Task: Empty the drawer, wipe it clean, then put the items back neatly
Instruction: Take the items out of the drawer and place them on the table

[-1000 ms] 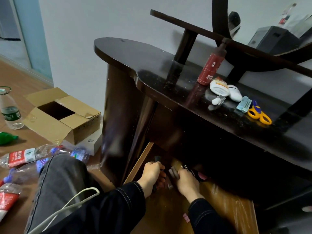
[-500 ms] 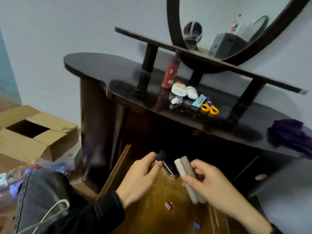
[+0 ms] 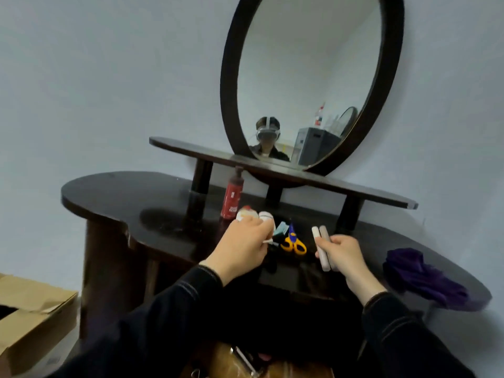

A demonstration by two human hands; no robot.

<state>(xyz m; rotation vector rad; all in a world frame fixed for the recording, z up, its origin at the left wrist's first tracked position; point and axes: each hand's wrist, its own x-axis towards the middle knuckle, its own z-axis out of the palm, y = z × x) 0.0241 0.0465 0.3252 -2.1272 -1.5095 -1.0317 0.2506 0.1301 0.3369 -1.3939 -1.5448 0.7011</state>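
Right hand [image 3: 343,251] grips two pale sticks [image 3: 321,248] above the dark surface [image 3: 136,197]; left hand [image 3: 242,245] pinches a small thin item beside yellow scissors [image 3: 294,242]; open drawer [image 3: 297,371] below

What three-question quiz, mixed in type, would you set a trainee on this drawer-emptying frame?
1. True or false: the right hand holds two pale stick-shaped items above the dresser top.
2. Multiple choice: what lies at the right end of the dresser top? A) a purple cloth B) a cardboard box C) a glass jar
3. Fill in: the scissors between the two hands have ____ handles.

Key
1. True; both sticks are gripped side by side.
2. A; the purple cloth lies bunched there.
3. Yellow. The left hand is closed on something small beside them; I cannot tell what it is.
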